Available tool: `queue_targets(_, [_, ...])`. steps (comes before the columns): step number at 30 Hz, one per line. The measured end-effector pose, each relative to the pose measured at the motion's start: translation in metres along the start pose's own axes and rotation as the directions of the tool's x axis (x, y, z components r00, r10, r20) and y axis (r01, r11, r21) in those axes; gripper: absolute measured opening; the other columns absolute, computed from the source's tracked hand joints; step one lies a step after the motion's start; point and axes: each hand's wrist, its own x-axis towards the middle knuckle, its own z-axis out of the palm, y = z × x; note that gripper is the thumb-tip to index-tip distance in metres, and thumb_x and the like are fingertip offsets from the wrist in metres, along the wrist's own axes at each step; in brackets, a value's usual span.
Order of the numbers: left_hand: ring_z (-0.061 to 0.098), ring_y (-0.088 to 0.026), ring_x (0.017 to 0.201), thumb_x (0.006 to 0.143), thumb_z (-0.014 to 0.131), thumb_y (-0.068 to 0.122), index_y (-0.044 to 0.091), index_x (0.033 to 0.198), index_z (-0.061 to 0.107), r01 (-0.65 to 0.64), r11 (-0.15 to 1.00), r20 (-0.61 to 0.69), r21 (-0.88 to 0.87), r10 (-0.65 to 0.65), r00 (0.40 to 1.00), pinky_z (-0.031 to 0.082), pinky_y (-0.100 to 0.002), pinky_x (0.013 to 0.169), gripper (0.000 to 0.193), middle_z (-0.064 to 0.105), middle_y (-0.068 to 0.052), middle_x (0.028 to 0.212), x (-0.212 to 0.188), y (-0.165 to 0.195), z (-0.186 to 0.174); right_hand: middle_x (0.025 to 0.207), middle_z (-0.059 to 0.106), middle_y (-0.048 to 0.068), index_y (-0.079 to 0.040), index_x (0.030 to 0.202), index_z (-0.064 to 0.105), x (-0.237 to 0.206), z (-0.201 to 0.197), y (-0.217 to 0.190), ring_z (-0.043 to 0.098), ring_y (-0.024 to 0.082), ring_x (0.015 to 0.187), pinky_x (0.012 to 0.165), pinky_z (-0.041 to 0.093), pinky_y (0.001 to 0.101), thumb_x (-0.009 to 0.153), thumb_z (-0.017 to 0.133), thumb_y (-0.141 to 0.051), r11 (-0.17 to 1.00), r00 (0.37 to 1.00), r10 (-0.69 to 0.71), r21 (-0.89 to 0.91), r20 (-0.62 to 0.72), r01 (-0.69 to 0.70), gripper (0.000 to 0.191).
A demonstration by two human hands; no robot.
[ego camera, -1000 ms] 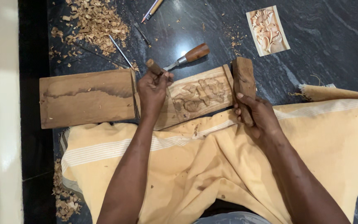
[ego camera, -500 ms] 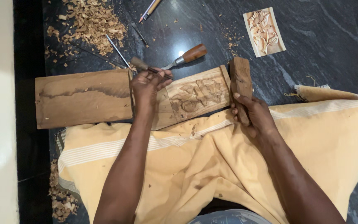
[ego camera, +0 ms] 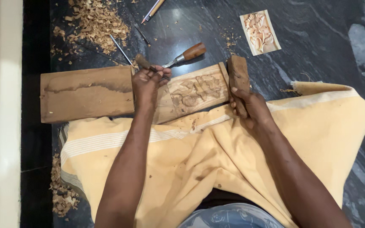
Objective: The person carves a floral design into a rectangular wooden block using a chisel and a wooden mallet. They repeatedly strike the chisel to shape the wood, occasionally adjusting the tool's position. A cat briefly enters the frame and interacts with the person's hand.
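Left hand (ego camera: 148, 83): fingers closed round a small chisel (ego camera: 145, 63), its handle pointing to 10 o'clock, blade hidden under the fingers at the panel's left end.
Right hand (ego camera: 250, 107): closed on a wooden mallet block (ego camera: 238, 76), held upright at the panel's 3 o'clock end.
Carved panel (ego camera: 197, 90): lies on the floor against the yellow cloth (ego camera: 216, 152), touching a plain plank (ego camera: 85, 93) at 9 o'clock.
Doing it well: probably keep the blade low, strike lightly, and brace the panel against the lap.
Spare chisel (ego camera: 186, 55): at 12 o'clock, just beyond the panel.

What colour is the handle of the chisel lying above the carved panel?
Reddish-brown wood, on the chisel, clearest in the head view.
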Motion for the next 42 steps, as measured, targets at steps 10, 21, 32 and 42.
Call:
queue_targets(10, [0.077,-0.021,0.085,0.089,0.06,-0.013,-0.002,0.092,0.067,-0.055,0.989,-0.043,0.135,0.061,0.997,0.066,-0.03,0.074,0.013,0.077,-0.017,0.093,-0.001,0.005,0.001,0.076,0.063,0.003,-0.004,0.103,0.064,-0.003,0.006,-0.004,0.056,0.01,0.059,0.05,0.045,0.0247,0.094,0.067,-0.015,1.0,1.0,-0.008,-0.016,-0.026,0.007,0.015])
queue_targets(21, [0.078,-0.022,0.085,0.094,0.057,-0.008,0.002,0.095,0.066,-0.005,1.0,-0.05,0.011,0.005,0.999,0.066,-0.035,0.076,0.013,0.077,-0.016,0.096,-0.003,0.014,-0.003,0.076,0.065,0.004,0.0,0.1,0.065,0.007,0.0,0.002,0.056,0.01,0.057,0.048,0.045,0.0244,0.094,0.07,-0.016,1.0,1.0,-0.022,-0.004,0.015,0.022,0.018])
queue_targets(32, [0.077,-0.022,0.085,0.094,0.059,-0.009,0.004,0.098,0.062,0.041,0.999,-0.106,-0.004,-0.041,0.993,0.062,-0.028,0.067,0.013,0.077,-0.016,0.098,-0.002,0.02,-0.004,0.076,0.064,0.004,-0.001,0.101,0.064,0.008,0.001,0.004,0.057,0.01,0.057,0.047,0.046,0.0243,0.093,0.069,-0.016,0.999,1.0,-0.03,-0.014,0.005,0.03,0.017])
queue_targets(42, [0.061,-0.011,0.058,0.098,0.056,-0.006,0.005,0.098,0.061,-0.058,0.998,-0.152,0.017,0.06,0.987,0.047,-0.024,0.049,0.012,0.073,-0.011,0.084,0.007,0.032,-0.019,0.075,0.065,0.006,0.001,0.098,0.064,0.012,-0.001,0.006,0.058,0.011,0.057,0.047,0.047,0.0249,0.095,0.069,-0.017,1.0,1.0,-0.026,-0.009,-0.004,0.026,0.019])
